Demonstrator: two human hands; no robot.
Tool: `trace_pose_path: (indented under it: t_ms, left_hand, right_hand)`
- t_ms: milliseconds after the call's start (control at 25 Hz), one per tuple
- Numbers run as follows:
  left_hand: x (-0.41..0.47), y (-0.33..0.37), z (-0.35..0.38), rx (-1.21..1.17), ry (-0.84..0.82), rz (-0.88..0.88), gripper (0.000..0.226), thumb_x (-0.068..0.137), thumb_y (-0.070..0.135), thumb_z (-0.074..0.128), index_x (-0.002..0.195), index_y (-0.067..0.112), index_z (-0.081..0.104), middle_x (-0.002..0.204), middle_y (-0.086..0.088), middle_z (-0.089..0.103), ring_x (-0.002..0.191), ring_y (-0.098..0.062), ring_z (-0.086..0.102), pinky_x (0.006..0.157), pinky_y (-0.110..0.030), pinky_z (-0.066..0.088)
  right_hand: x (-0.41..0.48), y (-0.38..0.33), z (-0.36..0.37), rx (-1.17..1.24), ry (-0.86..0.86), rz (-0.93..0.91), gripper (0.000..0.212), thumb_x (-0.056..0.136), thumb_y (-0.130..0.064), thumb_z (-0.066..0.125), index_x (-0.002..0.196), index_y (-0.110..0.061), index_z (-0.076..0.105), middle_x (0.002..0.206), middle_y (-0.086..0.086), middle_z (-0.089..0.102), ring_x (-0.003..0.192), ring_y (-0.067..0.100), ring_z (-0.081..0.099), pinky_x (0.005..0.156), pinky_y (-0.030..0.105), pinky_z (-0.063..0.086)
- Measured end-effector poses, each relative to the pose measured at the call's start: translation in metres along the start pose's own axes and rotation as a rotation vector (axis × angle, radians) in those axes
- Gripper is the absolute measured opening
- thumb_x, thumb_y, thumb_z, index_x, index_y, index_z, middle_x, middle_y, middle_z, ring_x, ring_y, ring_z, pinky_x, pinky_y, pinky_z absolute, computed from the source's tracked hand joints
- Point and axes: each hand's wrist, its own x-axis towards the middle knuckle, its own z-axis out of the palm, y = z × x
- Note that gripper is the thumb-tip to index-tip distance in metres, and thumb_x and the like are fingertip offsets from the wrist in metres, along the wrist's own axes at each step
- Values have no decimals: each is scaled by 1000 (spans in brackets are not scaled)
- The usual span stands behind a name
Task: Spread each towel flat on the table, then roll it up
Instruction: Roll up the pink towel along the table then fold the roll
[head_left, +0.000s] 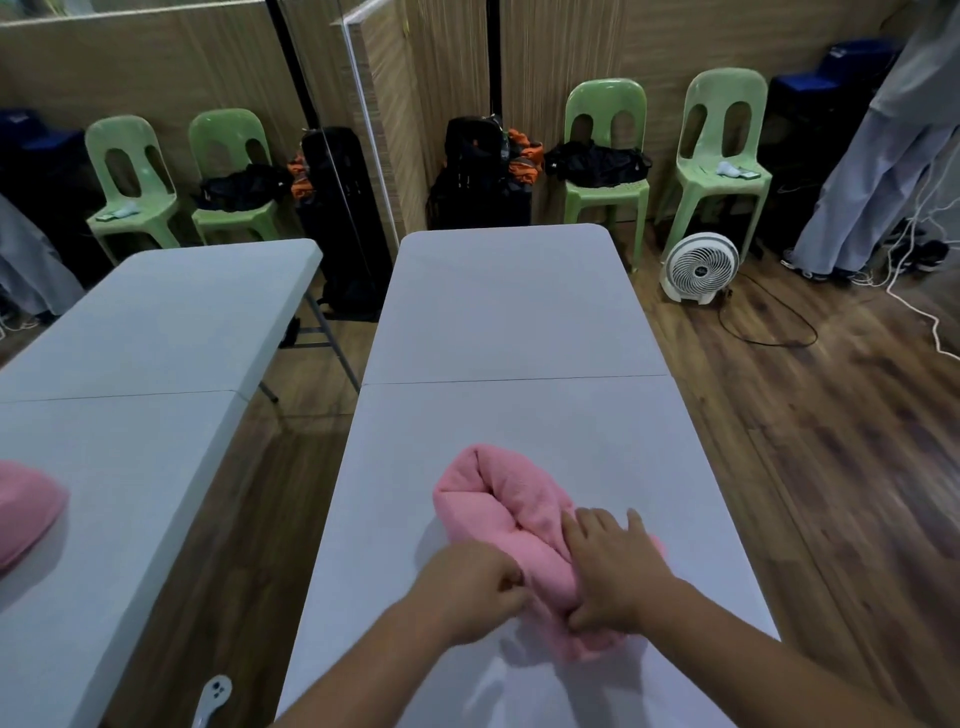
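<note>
A pink towel (498, 499) lies bunched and loosely rolled on the near half of the grey folding table (509, 312). My left hand (467, 592) pinches the towel's near left edge between thumb and fingers. My right hand (613, 566) lies on top of the towel's near end, fingers spread forward and thumb pressed into the cloth. The far end of the towel curls up into a thick fold. The towel's near end is hidden under my hands.
A mirror (156, 208) on the left repeats the table and towel. Green plastic chairs (608, 156) with dark bags stand at the back wall. A white floor fan (698, 267) and cables lie to the right, where a person's legs (872, 182) stand.
</note>
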Motion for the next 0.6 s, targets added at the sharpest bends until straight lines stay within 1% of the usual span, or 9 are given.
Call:
trace_pose_path:
  t_ms: [40, 80, 120, 200, 240, 320, 360, 440, 600]
  left_hand:
    - [1, -15, -5, 253, 91, 144, 32, 79, 46, 54, 99, 25, 67, 104, 1, 68, 96, -21, 60, 73, -33, 47]
    - [4, -28, -10, 446, 165, 235, 51, 73, 55, 53, 118, 33, 61, 127, 0, 61, 116, -23, 53, 91, -39, 47]
    - [6, -37, -14, 550, 186, 246, 77, 66, 64, 52, 138, 39, 44, 151, -4, 41, 137, -29, 36, 109, -52, 37]
    - [14, -49, -22, 538, 68, 121, 116, 58, 71, 63, 153, 43, 2, 166, -4, -5, 149, -36, -1, 114, -65, 13]
    - [19, -53, -23, 486, 5, 38, 128, 56, 69, 70, 152, 43, -10, 165, -2, -11, 148, -37, -2, 112, -66, 19]
    - [24, -53, -17, 453, -7, -52, 129, 57, 64, 74, 151, 42, -11, 161, -3, 8, 136, -36, 23, 96, -54, 43]
    - [27, -51, -13, 482, 31, -58, 122, 59, 61, 71, 152, 40, -6, 153, -2, 22, 125, -32, 32, 85, -46, 48]
    - [28, -48, -11, 477, 118, -75, 106, 62, 59, 63, 151, 35, 9, 137, 2, 37, 110, -26, 38, 73, -38, 47]
    - [33, -31, -39, 423, 261, -20, 87, 60, 61, 57, 139, 36, 32, 124, 7, 43, 103, -24, 38, 67, -38, 48]
  right_hand:
    - [3, 4, 0, -36, 7, -37, 118, 54, -69, 63, 147, -19, 12, 147, 7, 33, 133, 31, 31, 109, 63, 19]
    - [6, 6, -2, -75, 13, -75, 124, 50, -69, 68, 148, -21, 9, 151, 7, 28, 136, 32, 28, 108, 64, 18]
    - [10, 9, -5, -118, 7, -104, 130, 46, -70, 72, 148, -25, 5, 154, 6, 23, 139, 33, 24, 108, 64, 17]
    - [17, 11, -12, -153, -16, -124, 134, 42, -68, 79, 147, -35, 2, 156, 7, 15, 141, 38, 19, 108, 65, 14]
    - [20, 12, -14, -137, -26, -111, 132, 42, -64, 82, 145, -40, 3, 153, 8, 19, 137, 39, 24, 107, 64, 16]
    - [24, 12, -14, -89, -28, -64, 126, 44, -57, 85, 142, -45, 7, 139, 7, 35, 120, 36, 40, 101, 57, 27]
    - [24, 14, -14, -65, -23, -51, 122, 47, -53, 86, 142, -46, 9, 133, 6, 40, 114, 33, 44, 97, 53, 32]
    - [24, 18, -15, -17, -11, -41, 117, 51, -48, 85, 142, -46, 12, 128, 4, 44, 110, 30, 46, 92, 49, 36]
    - [12, 42, -42, 18, 91, 24, 120, 48, -44, 86, 143, -48, 13, 125, -2, 46, 107, 26, 47, 88, 45, 36]
